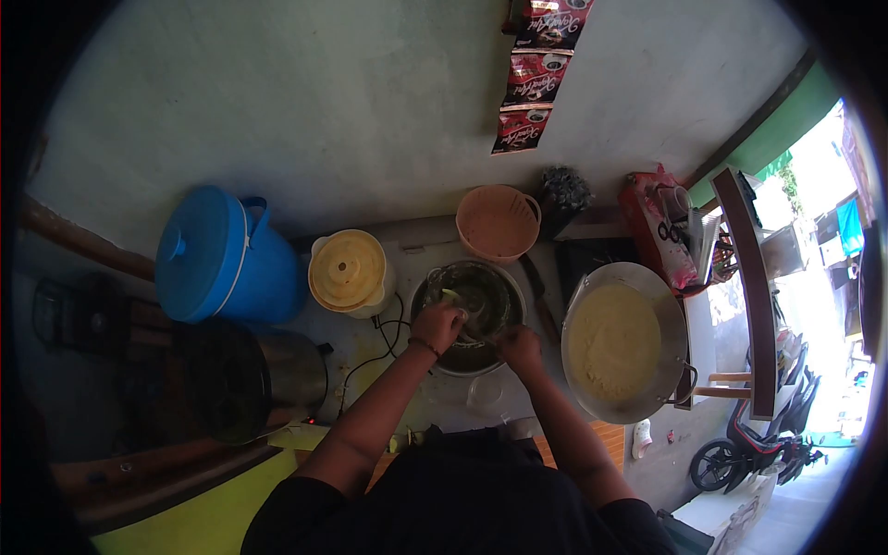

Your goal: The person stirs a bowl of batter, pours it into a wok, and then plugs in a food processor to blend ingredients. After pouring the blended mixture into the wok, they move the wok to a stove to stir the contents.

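Observation:
A round metal bowl point(518, 294) stands on the counter in front of me, with a dark, wet-looking mixture point(495, 289) inside. My left hand point(438, 327) is over the bowl's left side, its fingers pinched together. A small pale-green piece point(450, 294) shows just beyond those fingertips; I cannot tell what the pinch holds. At the bowl's right front rim, the fingers of my right hand point(520, 349) are curled closed on the edge. On the near side of the bowl is a small clear cup point(485, 393).
Right of the bowl are a knife point(539, 291) and a wide pan point(682, 319) of pale batter. A pink basket point(498, 222) stands behind. To the left are a cream lidded appliance point(349, 270), a black cable point(359, 367) and a blue cooler jug point(215, 254).

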Demonstrator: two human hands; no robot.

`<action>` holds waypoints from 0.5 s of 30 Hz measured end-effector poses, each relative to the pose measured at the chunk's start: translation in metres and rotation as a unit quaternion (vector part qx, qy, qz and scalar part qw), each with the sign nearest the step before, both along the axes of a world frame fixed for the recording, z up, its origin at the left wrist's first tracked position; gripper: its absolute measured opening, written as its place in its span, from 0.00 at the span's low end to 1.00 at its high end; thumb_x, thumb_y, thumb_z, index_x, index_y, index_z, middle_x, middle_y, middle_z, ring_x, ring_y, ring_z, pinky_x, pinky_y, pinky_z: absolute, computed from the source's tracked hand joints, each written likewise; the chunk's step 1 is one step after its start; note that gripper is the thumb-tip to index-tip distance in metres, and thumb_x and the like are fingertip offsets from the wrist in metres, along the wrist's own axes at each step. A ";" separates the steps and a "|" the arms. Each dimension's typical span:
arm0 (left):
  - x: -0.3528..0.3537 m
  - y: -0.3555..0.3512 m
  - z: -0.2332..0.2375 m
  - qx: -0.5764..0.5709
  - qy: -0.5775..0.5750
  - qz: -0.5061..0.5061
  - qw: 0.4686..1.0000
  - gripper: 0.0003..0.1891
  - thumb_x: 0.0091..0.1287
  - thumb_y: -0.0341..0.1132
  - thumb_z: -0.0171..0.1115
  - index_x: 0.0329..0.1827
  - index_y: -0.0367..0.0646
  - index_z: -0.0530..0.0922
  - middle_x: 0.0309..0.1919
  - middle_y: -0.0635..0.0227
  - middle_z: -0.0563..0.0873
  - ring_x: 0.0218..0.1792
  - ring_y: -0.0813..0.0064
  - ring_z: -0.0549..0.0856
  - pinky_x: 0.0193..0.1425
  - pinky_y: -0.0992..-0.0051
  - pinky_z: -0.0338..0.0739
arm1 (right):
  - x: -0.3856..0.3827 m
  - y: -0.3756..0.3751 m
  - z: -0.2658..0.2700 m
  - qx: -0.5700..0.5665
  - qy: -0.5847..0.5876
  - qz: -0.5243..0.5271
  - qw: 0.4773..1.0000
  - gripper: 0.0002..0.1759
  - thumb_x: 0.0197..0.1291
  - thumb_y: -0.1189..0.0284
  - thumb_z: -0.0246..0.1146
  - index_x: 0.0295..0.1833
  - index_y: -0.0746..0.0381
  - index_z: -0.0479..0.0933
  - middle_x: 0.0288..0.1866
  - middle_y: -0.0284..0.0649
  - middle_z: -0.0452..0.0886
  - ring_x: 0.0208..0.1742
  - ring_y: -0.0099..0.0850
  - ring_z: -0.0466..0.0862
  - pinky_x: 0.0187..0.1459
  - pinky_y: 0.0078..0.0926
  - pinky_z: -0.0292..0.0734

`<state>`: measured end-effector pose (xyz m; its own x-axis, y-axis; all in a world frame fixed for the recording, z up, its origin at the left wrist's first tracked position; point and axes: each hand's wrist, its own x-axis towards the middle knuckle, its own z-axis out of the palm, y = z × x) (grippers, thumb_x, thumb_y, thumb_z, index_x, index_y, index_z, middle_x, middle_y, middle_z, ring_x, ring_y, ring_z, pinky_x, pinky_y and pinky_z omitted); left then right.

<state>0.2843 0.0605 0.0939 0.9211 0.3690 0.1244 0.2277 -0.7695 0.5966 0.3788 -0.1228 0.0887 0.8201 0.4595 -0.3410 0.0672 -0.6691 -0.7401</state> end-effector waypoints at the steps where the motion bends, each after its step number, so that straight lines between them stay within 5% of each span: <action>1: 0.000 -0.001 -0.002 0.005 0.015 0.002 1.000 0.05 0.60 0.34 0.62 0.35 0.48 0.84 0.32 0.60 0.82 0.35 0.56 0.83 0.39 0.61 0.79 | -0.007 -0.002 0.001 0.016 -0.129 -0.003 0.991 0.11 0.52 0.75 0.68 0.27 0.67 0.72 0.31 0.45 0.77 0.39 0.38 0.84 0.36 0.34 0.80; 2: 0.000 -0.003 -0.003 0.010 0.029 0.005 1.000 0.05 0.61 0.34 0.62 0.35 0.48 0.84 0.33 0.59 0.82 0.35 0.55 0.83 0.40 0.61 0.79 | -0.014 -0.004 0.002 0.032 -0.257 -0.006 0.966 0.09 0.51 0.76 0.67 0.28 0.67 0.73 0.31 0.46 0.78 0.40 0.39 0.84 0.38 0.36 0.79; 5: -0.001 -0.010 -0.005 -0.009 -0.022 0.032 0.999 0.04 0.58 0.33 0.64 0.33 0.44 0.83 0.31 0.60 0.83 0.35 0.56 0.83 0.38 0.61 0.78 | -0.038 -0.007 0.027 0.100 -0.294 0.074 0.948 0.03 0.51 0.78 0.63 0.31 0.65 0.76 0.35 0.48 0.79 0.42 0.47 0.82 0.44 0.43 0.77; 8: -0.011 -0.020 0.003 -0.029 -0.068 0.037 0.997 0.06 0.60 0.32 0.61 0.39 0.43 0.81 0.34 0.60 0.82 0.36 0.55 0.83 0.39 0.60 0.78 | -0.057 -0.005 0.013 0.068 -0.228 0.284 0.929 0.04 0.52 0.74 0.62 0.33 0.63 0.78 0.36 0.49 0.80 0.39 0.48 0.81 0.42 0.47 0.76; 11: -0.033 -0.033 0.004 -0.063 -0.089 0.046 0.993 0.06 0.59 0.31 0.62 0.39 0.42 0.79 0.34 0.60 0.82 0.35 0.55 0.82 0.39 0.60 0.78 | -0.052 0.010 -0.016 -0.090 -0.218 0.379 0.895 0.08 0.55 0.69 0.60 0.35 0.62 0.80 0.37 0.49 0.81 0.40 0.49 0.82 0.43 0.47 0.77; 15: -0.064 -0.041 -0.007 -0.080 -0.054 0.043 0.994 0.05 0.59 0.31 0.63 0.37 0.43 0.79 0.33 0.61 0.81 0.35 0.56 0.82 0.38 0.61 0.77 | -0.047 0.031 -0.059 -0.137 -0.146 0.347 0.916 0.14 0.50 0.62 0.63 0.35 0.61 0.83 0.38 0.51 0.84 0.42 0.45 0.85 0.43 0.41 0.80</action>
